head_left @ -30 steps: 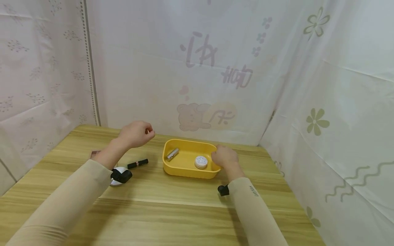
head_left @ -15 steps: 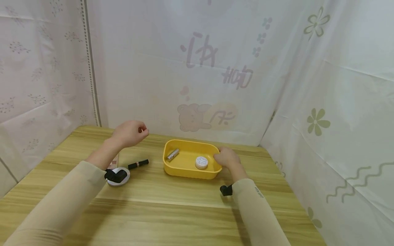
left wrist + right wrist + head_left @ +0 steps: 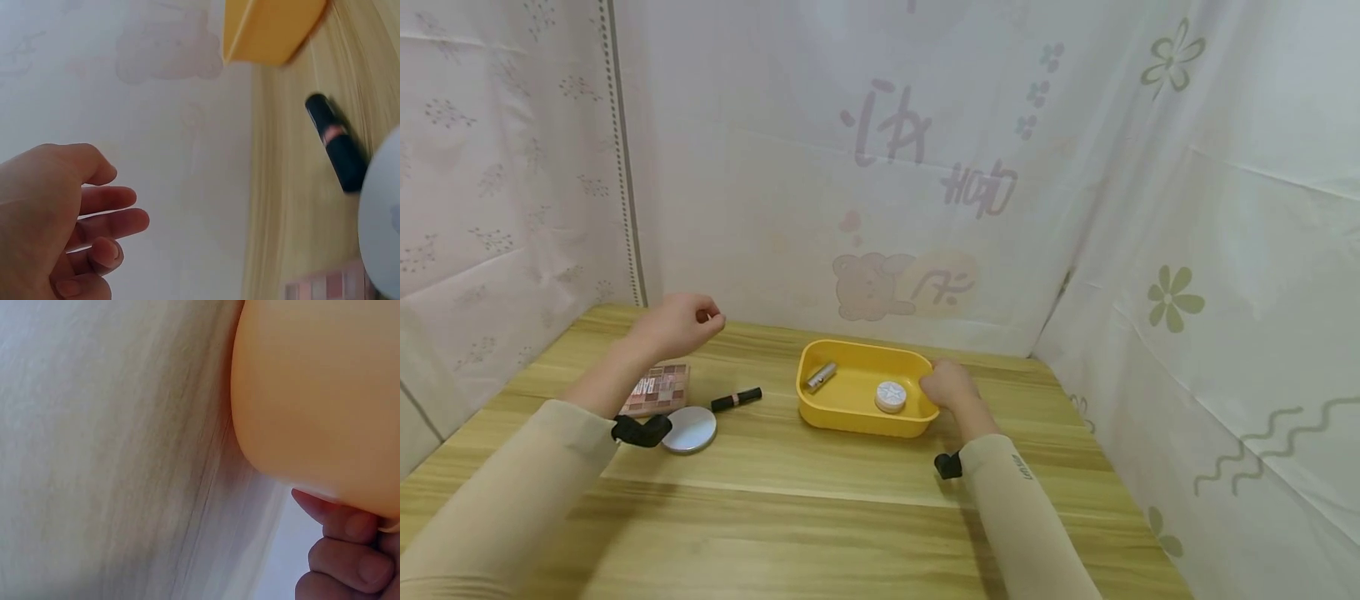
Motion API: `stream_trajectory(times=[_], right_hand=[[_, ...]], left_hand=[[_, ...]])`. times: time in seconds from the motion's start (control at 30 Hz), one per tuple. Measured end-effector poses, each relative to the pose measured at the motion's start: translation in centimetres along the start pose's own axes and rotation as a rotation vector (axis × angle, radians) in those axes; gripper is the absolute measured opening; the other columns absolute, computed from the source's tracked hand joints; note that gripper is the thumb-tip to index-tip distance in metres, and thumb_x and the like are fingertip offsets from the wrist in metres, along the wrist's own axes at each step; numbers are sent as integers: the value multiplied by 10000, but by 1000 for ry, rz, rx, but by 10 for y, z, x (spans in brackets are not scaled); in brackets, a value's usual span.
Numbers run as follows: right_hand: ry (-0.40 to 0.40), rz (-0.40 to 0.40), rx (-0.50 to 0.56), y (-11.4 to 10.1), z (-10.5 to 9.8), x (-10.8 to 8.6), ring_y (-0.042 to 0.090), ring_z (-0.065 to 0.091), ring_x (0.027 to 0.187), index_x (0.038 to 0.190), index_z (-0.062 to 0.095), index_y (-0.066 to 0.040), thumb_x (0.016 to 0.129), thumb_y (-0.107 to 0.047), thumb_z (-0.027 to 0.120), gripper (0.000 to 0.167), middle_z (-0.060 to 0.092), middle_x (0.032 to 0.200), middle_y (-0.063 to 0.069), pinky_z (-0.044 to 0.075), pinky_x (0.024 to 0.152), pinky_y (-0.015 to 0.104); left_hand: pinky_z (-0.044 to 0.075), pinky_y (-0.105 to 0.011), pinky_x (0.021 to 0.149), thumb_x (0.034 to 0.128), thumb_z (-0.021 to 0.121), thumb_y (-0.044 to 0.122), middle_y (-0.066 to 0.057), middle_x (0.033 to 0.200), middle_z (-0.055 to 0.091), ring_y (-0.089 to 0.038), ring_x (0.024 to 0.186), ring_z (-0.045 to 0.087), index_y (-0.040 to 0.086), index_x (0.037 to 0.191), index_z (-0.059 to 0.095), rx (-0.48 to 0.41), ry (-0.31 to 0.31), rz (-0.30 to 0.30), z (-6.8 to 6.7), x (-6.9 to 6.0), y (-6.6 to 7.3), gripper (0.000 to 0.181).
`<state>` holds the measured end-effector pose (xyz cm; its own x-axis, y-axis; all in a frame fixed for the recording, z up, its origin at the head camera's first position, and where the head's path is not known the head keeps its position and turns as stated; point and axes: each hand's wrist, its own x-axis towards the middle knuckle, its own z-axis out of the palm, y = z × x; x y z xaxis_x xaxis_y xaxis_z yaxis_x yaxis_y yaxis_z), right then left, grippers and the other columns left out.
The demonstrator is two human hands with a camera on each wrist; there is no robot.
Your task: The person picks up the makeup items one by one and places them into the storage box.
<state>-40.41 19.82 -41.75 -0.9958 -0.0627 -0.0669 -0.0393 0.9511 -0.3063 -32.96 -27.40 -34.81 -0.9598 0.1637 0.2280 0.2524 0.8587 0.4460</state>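
Note:
My left hand (image 3: 673,327) hovers over the back left of the table, its fingers loosely bent and nothing in them, as the left wrist view also shows. Below it lie an eyeshadow palette (image 3: 662,390), partly covered by my forearm, a round silvery-white disc (image 3: 689,430) and a black lipstick tube (image 3: 736,400) with a pinkish band. At the right end of a yellow bin (image 3: 865,422), my right hand (image 3: 952,386) grips the rim. Inside the bin are a small silver tube (image 3: 822,377) at the left and a round white case (image 3: 891,397) with a star pattern.
The wood-grain table (image 3: 820,517) reaches back to a pale printed curtain (image 3: 760,208). More curtain hangs at both sides. Black camera mounts (image 3: 642,430) sit on my wrists, the left one just beside the round disc.
My left hand has drawn back to the left, away from the bin, uncovering the palette and the round disc. My right hand stays at the bin's rim, and the bin has barely shifted.

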Motion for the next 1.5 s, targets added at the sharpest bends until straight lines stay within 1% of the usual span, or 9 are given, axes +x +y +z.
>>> stream_trajectory(times=[0.23, 0.43, 0.63, 0.83, 0.97, 1.1, 1.23, 1.4, 1.5], right_hand=[[1, 16, -1, 0, 3, 1, 316, 665, 1059, 1494, 638, -8, 1048, -239, 534, 513, 735, 1311, 184, 564, 974, 482], [10, 36, -2, 1, 5, 1, 312, 662, 1074, 1496, 646, -24, 1042, -227, 530, 510, 738, 1329, 182, 563, 981, 491], [6, 52, 12, -1, 6, 0, 323, 655, 1143, 1523, 623, -31, 1042, -223, 526, 527, 713, 1406, 192, 554, 1036, 519], [5, 58, 23, -2, 3, -2, 312, 653, 1095, 1498, 646, -41, 1038, -222, 536, 507, 730, 1350, 176, 558, 1006, 508], [4, 55, 20, -1, 2, -1, 312, 652, 1122, 1518, 631, -47, 1040, -220, 526, 519, 719, 1388, 180, 557, 1023, 515], [6, 58, 19, 0, 3, -1, 317, 648, 1135, 1505, 638, -45, 1033, -214, 526, 513, 716, 1383, 184, 551, 1038, 523], [10, 61, 12, -1, 3, -2, 318, 645, 1114, 1466, 662, -43, 1024, -214, 526, 493, 725, 1344, 180, 552, 1028, 522], [2, 68, -2, -4, 2, -4, 322, 639, 1121, 1467, 649, -22, 1031, -224, 523, 496, 716, 1363, 189, 552, 1033, 524], [-5, 75, 1, -5, 2, -5, 325, 635, 1130, 1485, 629, -7, 1039, -230, 522, 510, 704, 1391, 197, 549, 1038, 526]], left_hand=[[576, -555, 885, 1093, 616, 280, -152, 1113, 778, -296, 1002, 706, 25, 1186, 786, 18, -52, 28, -6, -7, -27, 320], [595, -520, 829, 1077, 658, 241, -129, 1065, 775, -259, 940, 710, -11, 1217, 769, 16, -138, 37, -9, -16, -51, 308], [605, -565, 869, 1015, 767, 268, -232, 1133, 752, -384, 1041, 721, -74, 1270, 714, 45, -232, 36, -12, -29, -80, 430], [533, -694, 1019, 941, 856, 341, -401, 1387, 629, -601, 1294, 603, -116, 1446, 589, 87, -345, -2, -13, -44, -103, 732], [447, -779, 1079, 854, 923, 395, -487, 1526, 459, -692, 1402, 450, -119, 1557, 466, 98, -393, -39, -11, -53, -107, 983], [412, -814, 1081, 826, 946, 402, -529, 1546, 338, -691, 1370, 437, -121, 1611, 377, 98, -410, -63, -7, -59, -108, 1102], [415, -815, 1068, 812, 957, 412, -531, 1527, 319, -652, 1320, 475, -131, 1633, 325, 80, -436, -74, -2, -59, -110, 1170], [370, -834, 1107, 793, 975, 407, -550, 1550, 287, -728, 1383, 398, -142, 1635, 304, 66, -456, -85, 4, -58, -111, 1208], [385, -817, 1108, 792, 977, 387, -539, 1533, 331, -705, 1367, 430, -146, 1623, 321, 72, -454, -76, 6, -57, -113, 1186]])
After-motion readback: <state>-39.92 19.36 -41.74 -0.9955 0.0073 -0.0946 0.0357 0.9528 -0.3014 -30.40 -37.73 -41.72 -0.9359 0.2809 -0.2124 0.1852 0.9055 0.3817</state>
